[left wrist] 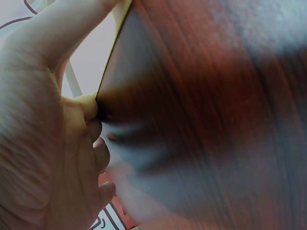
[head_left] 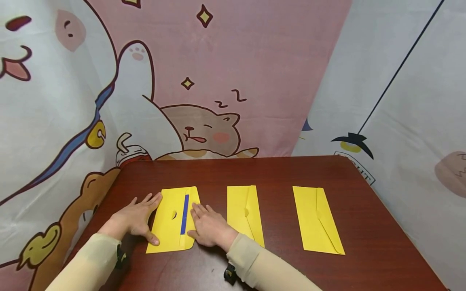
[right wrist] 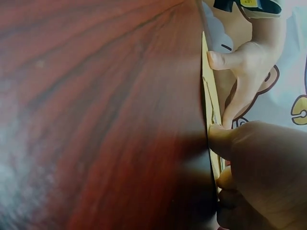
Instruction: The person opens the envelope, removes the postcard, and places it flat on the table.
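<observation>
On the left of the table lies a yellow envelope with its flap turned out to the right. A strip of something blue shows at its opening, and a bit of blue in the small cutout. My left hand rests along the envelope's left edge, fingers spread, thumb on the lower corner. At the flap side, my right hand touches the right edge with extended fingers. In the right wrist view the envelope appears edge-on, lying low against the table.
Two more yellow envelopes, a middle envelope and a right envelope, lie with their flaps folded over. All rest on a dark red-brown wooden table. Behind it hangs a cartoon-printed cloth.
</observation>
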Demonstrator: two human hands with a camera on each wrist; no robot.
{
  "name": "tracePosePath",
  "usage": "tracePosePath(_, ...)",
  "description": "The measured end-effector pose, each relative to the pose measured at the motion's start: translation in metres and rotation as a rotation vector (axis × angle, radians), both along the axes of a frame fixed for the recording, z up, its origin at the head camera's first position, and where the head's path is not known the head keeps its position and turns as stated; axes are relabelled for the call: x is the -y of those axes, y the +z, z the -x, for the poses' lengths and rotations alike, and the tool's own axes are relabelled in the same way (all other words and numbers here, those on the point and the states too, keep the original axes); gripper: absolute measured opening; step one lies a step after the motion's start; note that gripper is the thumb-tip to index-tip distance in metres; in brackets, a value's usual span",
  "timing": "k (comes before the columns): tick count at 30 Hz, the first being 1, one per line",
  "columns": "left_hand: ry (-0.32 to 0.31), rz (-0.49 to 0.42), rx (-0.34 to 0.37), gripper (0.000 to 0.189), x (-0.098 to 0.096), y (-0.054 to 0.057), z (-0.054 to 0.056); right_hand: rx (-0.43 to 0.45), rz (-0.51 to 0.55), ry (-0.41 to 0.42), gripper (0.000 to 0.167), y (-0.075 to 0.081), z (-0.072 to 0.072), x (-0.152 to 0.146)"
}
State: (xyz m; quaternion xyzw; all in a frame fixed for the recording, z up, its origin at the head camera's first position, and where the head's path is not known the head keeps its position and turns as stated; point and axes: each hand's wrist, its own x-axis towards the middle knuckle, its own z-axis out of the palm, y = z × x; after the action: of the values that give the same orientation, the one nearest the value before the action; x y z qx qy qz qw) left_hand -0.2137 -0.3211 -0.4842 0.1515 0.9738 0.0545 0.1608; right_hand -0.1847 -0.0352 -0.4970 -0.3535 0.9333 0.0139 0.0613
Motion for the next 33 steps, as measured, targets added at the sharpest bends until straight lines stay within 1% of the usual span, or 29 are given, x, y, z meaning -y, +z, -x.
tracePosePath(10,0.010,-0.018,0.036,0.164,-0.009,0.009,-0.002,0.017,-0.032,-0.008,0.071,-0.001,-0.001,0.001)
tracePosePath(13,0.016,-0.013,0.033,0.163,-0.014,0.010,-0.002,0.016,-0.041,-0.011,0.071,0.001,-0.001,0.002)
tracePosePath(17,0.031,0.004,0.016,0.157,-0.022,0.011,-0.002,0.020,-0.046,-0.021,0.072,0.002,-0.001,0.002)
tracePosePath(22,0.073,0.056,0.000,0.152,-0.037,0.008,-0.002,0.023,-0.045,-0.023,0.072,0.003,0.000,0.003)
tracePosePath(24,0.095,0.077,0.006,0.150,-0.044,0.008,-0.001,0.019,-0.049,-0.022,0.072,0.002,0.000,0.003)
tracePosePath(33,0.161,0.112,0.007,0.145,-0.065,0.009,0.002,0.009,-0.054,-0.017,0.073,0.000,0.001,0.004)
